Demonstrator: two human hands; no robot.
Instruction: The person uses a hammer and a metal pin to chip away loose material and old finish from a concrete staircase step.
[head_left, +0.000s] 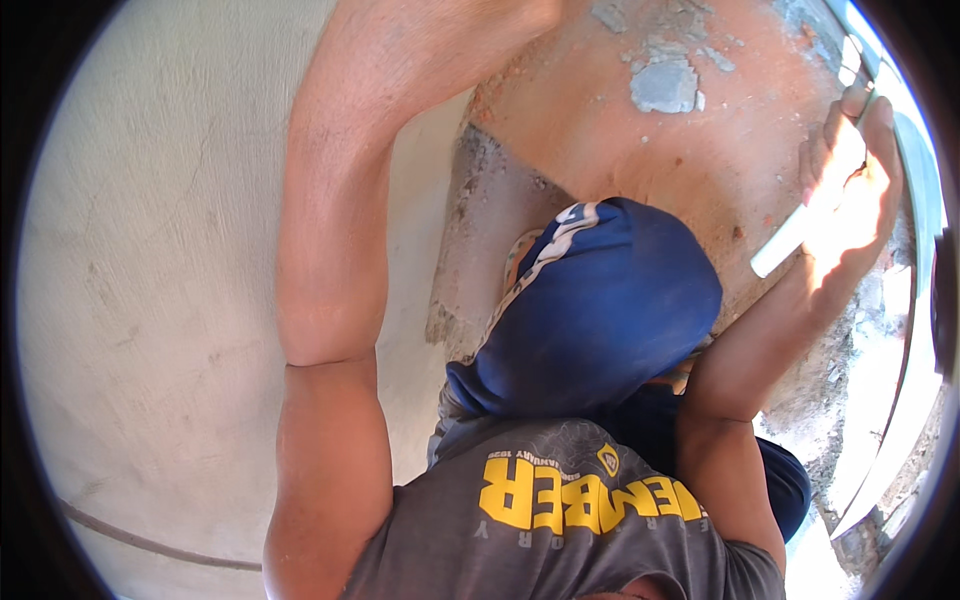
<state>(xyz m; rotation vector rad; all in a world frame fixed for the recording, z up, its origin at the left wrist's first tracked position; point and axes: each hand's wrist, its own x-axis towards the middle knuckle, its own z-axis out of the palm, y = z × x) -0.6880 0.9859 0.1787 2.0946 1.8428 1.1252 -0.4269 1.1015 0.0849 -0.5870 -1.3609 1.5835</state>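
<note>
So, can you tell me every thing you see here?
Wall: one, pale grey, left.
Thin line: one, brown, lower left.
Rough surface: one, reddish, top middle and right.
Flaky patches: several, grey, on the rough surface.
Curved strip: one, pale, right edge.
Rod: one, whitish, upper right.
Shirt: one, dark grey with yellow print, bottom middle.
Trouser legs: two, dark blue, centre and lower right.
Arms: two, bare, left and right.
Right hand: one, bare, gripping the rod.
Left hand: out of view.

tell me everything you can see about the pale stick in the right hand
The pale stick is straight, slim and smooth-looking, perhaps plastic, at the picture's upper right. It slants, its blunt lower-left end free in front of the reddish-brown surface; the right grip closes around it, where glare hides detail.
</note>
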